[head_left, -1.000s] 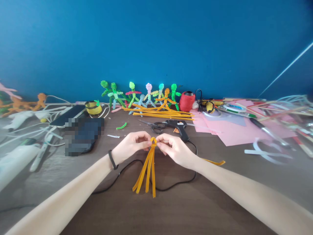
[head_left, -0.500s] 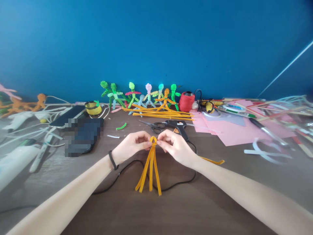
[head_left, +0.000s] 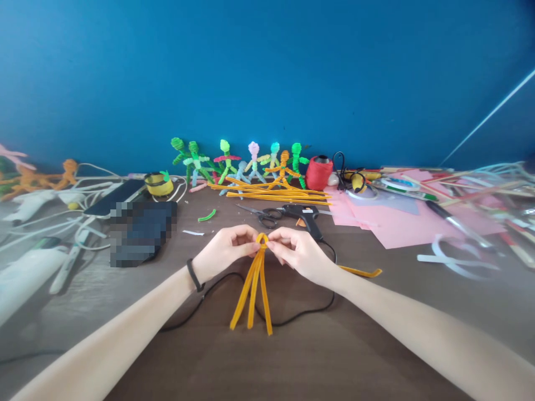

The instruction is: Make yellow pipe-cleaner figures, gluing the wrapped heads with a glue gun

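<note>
Stem bundle: yellow-orange fuzzy stems (head_left: 253,292), gathered at the top and held just above the table (head_left: 292,370), centre front, between the two hands.
Loop: a small closed bend (head_left: 262,236) crowns the bundle, with a band-like crossing just under it.
Left hand: (head_left: 234,244) thumb and fingers pinched at the loop's left side; dark wristband (head_left: 194,275) on that wrist.
Right hand: (head_left: 298,252) thumb and fingertips pinched at the loop's right side; the exact grip behind the stems cannot be told.
Hand spacing: near each other, only the loop between them.
Done so far: stems brought together, top bent round into the loop. Whether the crossing is secured cannot be told.
Left undone: lower lengths hang loose and splayed, three tails distinct, none wound or shaped. Reads as an early stage.
Spare stems: one loose stem (head_left: 363,272) shows past the right forearm; a pile (head_left: 276,194) lies farther back, unbent by the look of it.
Tools: scissors (head_left: 270,217) and black glue gun (head_left: 310,221) lie beyond the hands, neither in use; black cord (head_left: 307,315) runs behind the tails.
Back row: wound stem figures (head_left: 225,161) stand along the blue wall (head_left: 267,72), red spool (head_left: 320,174) just beside them.
</note>
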{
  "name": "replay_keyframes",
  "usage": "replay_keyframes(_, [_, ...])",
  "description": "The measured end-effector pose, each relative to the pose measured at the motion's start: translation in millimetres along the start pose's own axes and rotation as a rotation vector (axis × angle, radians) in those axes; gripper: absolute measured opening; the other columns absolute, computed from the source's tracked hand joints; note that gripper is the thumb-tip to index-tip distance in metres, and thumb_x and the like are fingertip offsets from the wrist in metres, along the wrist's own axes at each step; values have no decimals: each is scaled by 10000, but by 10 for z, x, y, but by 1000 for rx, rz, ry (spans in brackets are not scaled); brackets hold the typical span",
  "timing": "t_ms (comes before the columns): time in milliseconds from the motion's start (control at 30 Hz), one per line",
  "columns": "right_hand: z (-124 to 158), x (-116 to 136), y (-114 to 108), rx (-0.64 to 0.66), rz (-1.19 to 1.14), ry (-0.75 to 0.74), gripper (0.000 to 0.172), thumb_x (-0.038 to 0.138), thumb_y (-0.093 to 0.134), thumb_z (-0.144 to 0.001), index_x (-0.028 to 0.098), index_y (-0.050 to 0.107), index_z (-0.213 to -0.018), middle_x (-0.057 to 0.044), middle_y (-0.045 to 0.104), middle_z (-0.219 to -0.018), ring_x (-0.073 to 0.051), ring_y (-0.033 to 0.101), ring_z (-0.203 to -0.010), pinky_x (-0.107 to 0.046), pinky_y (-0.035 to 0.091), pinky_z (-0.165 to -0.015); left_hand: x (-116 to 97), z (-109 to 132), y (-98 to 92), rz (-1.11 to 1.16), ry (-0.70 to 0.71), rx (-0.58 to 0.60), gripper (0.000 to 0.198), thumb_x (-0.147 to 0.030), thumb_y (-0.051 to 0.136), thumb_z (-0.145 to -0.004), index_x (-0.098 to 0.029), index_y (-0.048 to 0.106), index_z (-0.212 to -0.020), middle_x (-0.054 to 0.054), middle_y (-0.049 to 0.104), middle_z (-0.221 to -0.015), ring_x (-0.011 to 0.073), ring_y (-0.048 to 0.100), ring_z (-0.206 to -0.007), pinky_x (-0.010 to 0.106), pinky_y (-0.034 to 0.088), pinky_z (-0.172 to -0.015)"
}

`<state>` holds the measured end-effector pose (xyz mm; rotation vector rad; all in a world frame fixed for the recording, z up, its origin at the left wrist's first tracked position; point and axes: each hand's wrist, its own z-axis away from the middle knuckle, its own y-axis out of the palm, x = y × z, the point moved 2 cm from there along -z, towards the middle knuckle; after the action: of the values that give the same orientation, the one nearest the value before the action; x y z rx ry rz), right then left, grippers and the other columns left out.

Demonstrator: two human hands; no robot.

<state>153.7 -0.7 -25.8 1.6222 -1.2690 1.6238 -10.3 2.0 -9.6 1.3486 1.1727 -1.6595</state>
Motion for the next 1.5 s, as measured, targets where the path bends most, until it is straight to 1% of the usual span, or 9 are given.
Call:
replay_keyframes(267, [20, -11, 22, 45, 41, -38, 175, 295, 418, -851, 150, 516, -854, 40, 451, -541, -80, 427, -497, -220, 347, -502, 34, 1, 6, 52, -14, 18, 156, -262, 662, -652, -134, 595, -712, -10, 583, -660, 95, 525, -617, 227, 435, -626])
replay_keyframes(500, [-23, 9, -73, 43, 62, 106, 196, 366, 515, -791, 181, 455, -770, 39, 511, -509, -80, 433, -425, -190, 335, -396, 82, -8, 6, 130, -35, -25, 150, -250, 672, -641, -135, 611, -715, -8, 597, -667, 89, 513, -600, 223, 418, -617])
replay_keyframes(700, [-25, 111, -180, 281, 219, 142, 216, 356, 552, -763, 155, 525, -686, -8, 608, -586, -101, 537, -534, -215, 411, -525, 153, -23, 13, 109, -62, -1, 152, -250, 674, -639, -136, 614, -719, -1, 609, -685, 103, 528, -635, 225, 417, -626])
replay_keyframes(867, [-31, 153, -278, 506, 212, 171, 254, 372, 507, -782, 145, 565, -684, -29, 627, -661, -112, 563, -586, -231, 438, -584, 186, -26, 4, 151, -65, -6, 156, -251, 681, -637, -137, 607, -715, 3, 626, -703, 108, 542, -643, 232, 421, -638])
replay_keyframes(933, [-59, 128, -360, 439, 350, 206, 265, 357, 446, -812, 151, 556, -687, -20, 609, -614, -110, 544, -540, -227, 414, -544, 207, -31, -2, 180, -62, 2, 157, -246, 683, -640, -136, 603, -718, 7, 629, -704, 107, 546, -646, 234, 423, -641])
replay_keyframes(1067, [-137, 66, -585, -164, 937, 201, 288, 375, 411, -824, 165, 544, -678, -39, 613, -641, -149, 554, -579, -241, 339, -511, 257, -43, -19, 243, -55, 22, 154, -238, 681, -653, -138, 591, -728, 6, 627, -712, 96, 540, -636, 228, 420, -637])
replay_keyframes(1133, [-155, 20, -651, -295, 1144, 274, 308, 430, 417, -820, 168, 555, -734, -57, 633, -679, -185, 582, -625, -252, 336, -516, 276, -46, -28, 270, -55, 27, 157, -237, 685, -652, -138, 587, -724, 5, 626, -709, 95, 538, -632, 232, 418, -637])
replay_keyframes(1300, [-162, -73, -744, -285, 1365, 432, 458, 541, 431, -788, 114, 569, -880, -154, 651, -779, -270, 615, -740, -292, 377, -553, 277, -44, -47, 372, -52, 15, 158, -228, 702, -635, -137, 602, -716, 4, 628, -723, 95, 535, -650, 232, 410, -658])
replay_keyframes(1500, [-189, -132, -783, -168, 1034, 425, 395, 525, 436, -761, 163, 534, -635, -93, 597, -636, -215, 564, -598, -281, 313, -497, 239, -30, -62, 533, -93, 0, 156, -187, 734, -594, -136, 619, -685, 16, 655, -763, 94, 569, -690, 212, 423, -685])
